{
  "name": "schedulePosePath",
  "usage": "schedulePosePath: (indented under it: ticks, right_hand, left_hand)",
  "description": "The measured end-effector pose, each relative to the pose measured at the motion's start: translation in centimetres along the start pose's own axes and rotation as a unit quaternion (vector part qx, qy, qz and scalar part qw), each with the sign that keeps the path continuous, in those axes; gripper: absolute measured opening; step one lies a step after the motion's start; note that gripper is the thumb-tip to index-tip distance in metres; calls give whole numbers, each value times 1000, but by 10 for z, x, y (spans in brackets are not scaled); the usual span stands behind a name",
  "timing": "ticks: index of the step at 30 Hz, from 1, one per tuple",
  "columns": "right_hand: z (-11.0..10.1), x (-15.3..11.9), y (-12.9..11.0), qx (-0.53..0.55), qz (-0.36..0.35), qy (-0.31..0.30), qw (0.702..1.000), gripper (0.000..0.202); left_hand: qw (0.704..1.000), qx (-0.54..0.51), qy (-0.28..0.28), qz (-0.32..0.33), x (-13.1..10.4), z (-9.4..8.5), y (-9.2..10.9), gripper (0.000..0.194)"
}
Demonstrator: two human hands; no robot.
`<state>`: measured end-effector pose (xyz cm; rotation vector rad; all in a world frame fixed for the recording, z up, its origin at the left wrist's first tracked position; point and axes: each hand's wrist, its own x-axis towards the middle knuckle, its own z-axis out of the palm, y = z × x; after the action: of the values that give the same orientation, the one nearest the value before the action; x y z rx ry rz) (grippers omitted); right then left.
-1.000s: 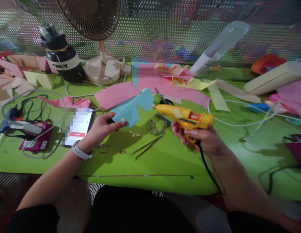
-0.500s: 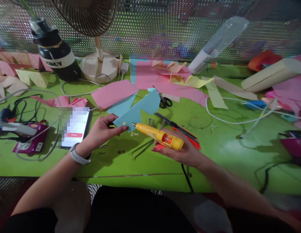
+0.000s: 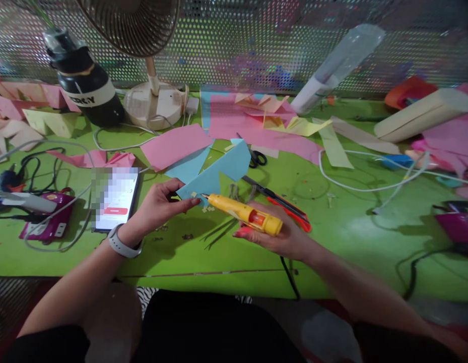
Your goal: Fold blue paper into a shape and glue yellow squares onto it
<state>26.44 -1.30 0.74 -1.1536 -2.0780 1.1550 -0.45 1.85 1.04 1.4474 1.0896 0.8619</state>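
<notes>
Green counter (image 3: 350, 212) against a perforated metal panel (image 3: 218, 45); fan (image 3: 154, 106) and dark bottle (image 3: 92, 96) at the back left. Left hand (image 3: 165, 201): fingers pinched on the near left corner of a folded blue paper (image 3: 222, 169), raised over the middle of the counter, notch cut in its lower edge. One pale square (image 3: 194, 194) lies on the paper near the thumb. Right hand (image 3: 281, 242): fingers wrapped round a yellow glue gun (image 3: 237, 208), nozzle pointing left, its tip just beside the square; contact with the paper cannot be told. Below the paper, a few loose squares (image 3: 208, 208). Tweezers (image 3: 220, 233) lie under and left of the gun, partly hidden. Box cutter (image 3: 290, 212) with orange-red edging just beyond the right hand; black scissors (image 3: 259, 159) farther back. Pink sheet (image 3: 177, 146) behind the left hand. Phone (image 3: 120, 201) beside the left wrist, lit, screen partly blurred. Pale watch (image 3: 122, 242) on that wrist.
</notes>
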Motion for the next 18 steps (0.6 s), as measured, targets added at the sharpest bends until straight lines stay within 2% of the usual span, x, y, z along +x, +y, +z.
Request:
schedulePosePath:
  ticks: [9, 18]
  right_hand:
    - [0, 1, -2, 18, 15, 23, 999, 32]
    - [-1, -1, 0, 5, 9, 21, 1000, 30]
  left_hand:
    - [1000, -4, 5, -9, 0, 0, 0, 18]
    - [1000, -10, 4, -13, 1, 0, 1, 19]
